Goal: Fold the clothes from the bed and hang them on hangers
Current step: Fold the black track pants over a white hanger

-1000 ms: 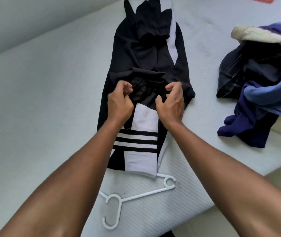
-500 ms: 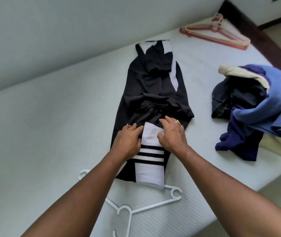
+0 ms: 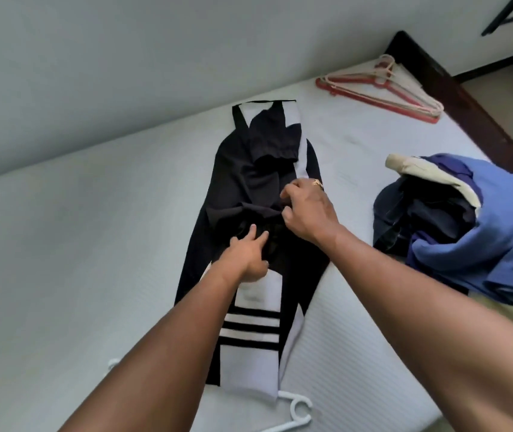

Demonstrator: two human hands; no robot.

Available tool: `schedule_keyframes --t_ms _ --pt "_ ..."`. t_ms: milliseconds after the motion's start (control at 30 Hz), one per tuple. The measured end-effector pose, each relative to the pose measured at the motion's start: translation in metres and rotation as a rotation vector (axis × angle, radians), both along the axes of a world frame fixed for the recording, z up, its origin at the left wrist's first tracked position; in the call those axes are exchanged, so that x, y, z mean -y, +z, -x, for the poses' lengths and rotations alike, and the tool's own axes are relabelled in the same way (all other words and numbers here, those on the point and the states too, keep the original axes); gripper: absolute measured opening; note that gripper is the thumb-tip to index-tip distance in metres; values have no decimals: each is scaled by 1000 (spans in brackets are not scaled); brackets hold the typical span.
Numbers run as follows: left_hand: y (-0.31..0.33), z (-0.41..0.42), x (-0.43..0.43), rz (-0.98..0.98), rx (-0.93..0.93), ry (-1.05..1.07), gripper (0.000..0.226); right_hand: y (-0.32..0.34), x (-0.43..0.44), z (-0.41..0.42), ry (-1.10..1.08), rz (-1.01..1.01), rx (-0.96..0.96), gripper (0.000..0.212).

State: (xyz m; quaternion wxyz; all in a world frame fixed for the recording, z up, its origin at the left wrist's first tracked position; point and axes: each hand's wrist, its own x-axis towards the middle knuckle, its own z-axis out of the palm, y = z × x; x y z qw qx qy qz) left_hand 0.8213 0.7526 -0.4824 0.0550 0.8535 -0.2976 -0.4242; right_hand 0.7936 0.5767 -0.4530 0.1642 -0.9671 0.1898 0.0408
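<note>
Black-and-white garment [image 3: 242, 188] flat on bed [image 3: 93, 244], right fingers [image 3: 298, 186] pinching its fold, left fingers [image 3: 251, 234] straight, pressing

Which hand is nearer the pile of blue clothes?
Right. The right hand pinches the black garment on the side toward the pile of blue clothes; the left hand rests on the garment, farther from the pile.

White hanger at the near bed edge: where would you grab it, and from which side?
Probably take the hanger by its curled right end, with the right hand coming from the near side. That end lies flat and bare beyond the garment's hem. The middle is hidden under the hem and the left forearm.
</note>
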Motion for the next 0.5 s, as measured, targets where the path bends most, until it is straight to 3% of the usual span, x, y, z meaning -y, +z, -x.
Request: schedule_keyframes --t_ms 167,367,500 --pt "-19 -15 6 -26 -24 11 84 -3 33 -68 145 67 -97 28" --pt "-26 -29 -2 39 -86 43 74 -21 57 -116 165 130 -376 43" --pt "-29 -17 0 22 -36 41 78 -22 61 -106 79 156 -30 15"
